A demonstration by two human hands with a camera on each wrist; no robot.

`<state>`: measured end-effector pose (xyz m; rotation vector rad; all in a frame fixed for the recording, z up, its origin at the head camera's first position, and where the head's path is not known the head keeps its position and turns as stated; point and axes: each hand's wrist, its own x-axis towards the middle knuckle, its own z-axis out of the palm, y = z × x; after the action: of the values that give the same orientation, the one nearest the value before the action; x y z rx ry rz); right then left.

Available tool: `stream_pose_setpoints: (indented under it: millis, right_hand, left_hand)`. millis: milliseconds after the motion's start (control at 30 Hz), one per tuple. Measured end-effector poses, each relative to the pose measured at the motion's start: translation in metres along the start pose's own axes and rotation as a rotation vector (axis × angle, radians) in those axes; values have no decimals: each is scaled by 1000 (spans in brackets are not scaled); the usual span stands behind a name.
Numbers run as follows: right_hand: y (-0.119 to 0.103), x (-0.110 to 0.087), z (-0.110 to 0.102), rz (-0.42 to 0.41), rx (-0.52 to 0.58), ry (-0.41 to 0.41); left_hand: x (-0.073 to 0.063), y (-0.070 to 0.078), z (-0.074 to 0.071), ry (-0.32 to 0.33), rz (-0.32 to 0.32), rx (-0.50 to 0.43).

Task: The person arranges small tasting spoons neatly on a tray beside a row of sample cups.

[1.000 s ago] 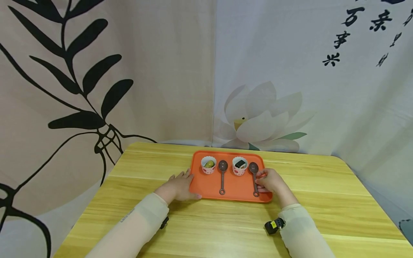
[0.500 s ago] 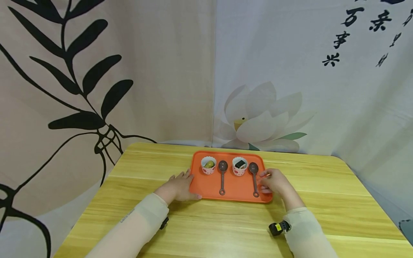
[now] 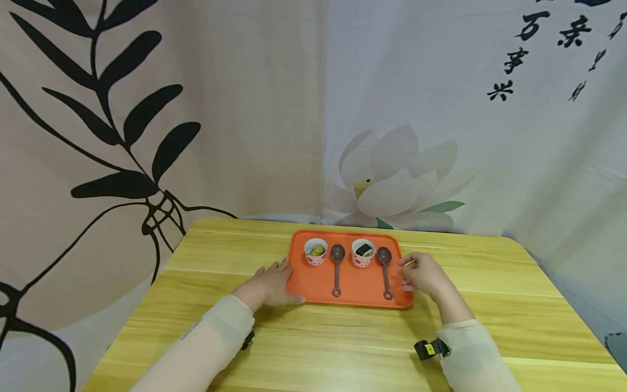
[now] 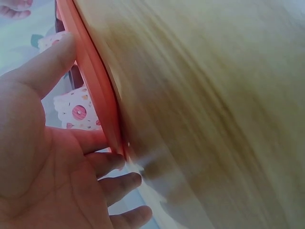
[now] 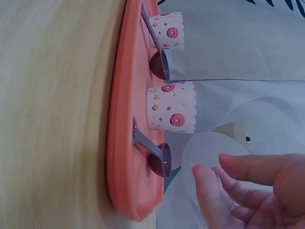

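Observation:
On an orange tray [image 3: 362,291] stand two paper cups, with two brown spoons between and beside them. The left cup [image 3: 315,261] holds a yellow-green piece; a black-and-white piece is in the right cup [image 3: 362,262]. One spoon [image 3: 337,269] lies right of the left cup, and the other spoon [image 3: 385,272] right of the right cup. My left hand [image 3: 274,284] rests at the tray's left end, thumb and fingertips touching its rim [image 4: 93,71]. Just by the tray's right rim hovers my right hand [image 3: 426,275], loosely bent; its thumb and forefinger are apart with nothing between.
The tray sits near the far edge of a light wooden table [image 3: 343,348]. Behind it hangs a pale curtain [image 3: 264,136] printed with leaves, a lotus and writing. A small black camera [image 3: 425,349] is strapped at the right wrist.
My right hand has let go of the right spoon's handle and drawn away to the right, over the tray's rim. The left hand and the tray have stayed in place.

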<state>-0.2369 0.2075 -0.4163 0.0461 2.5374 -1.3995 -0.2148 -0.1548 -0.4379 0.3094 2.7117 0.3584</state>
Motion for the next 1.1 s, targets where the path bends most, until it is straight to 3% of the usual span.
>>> stream_pose_setpoints:
  millis: [400,1100]
  right_hand:
    - [-5,-12,-11,-64,-62,34]
    - [12,-23,-18,-179,-254,79]
  left_hand:
    - [0,-5,2,21,31,-34]
    - [-4,-11,3,81,111,-19]
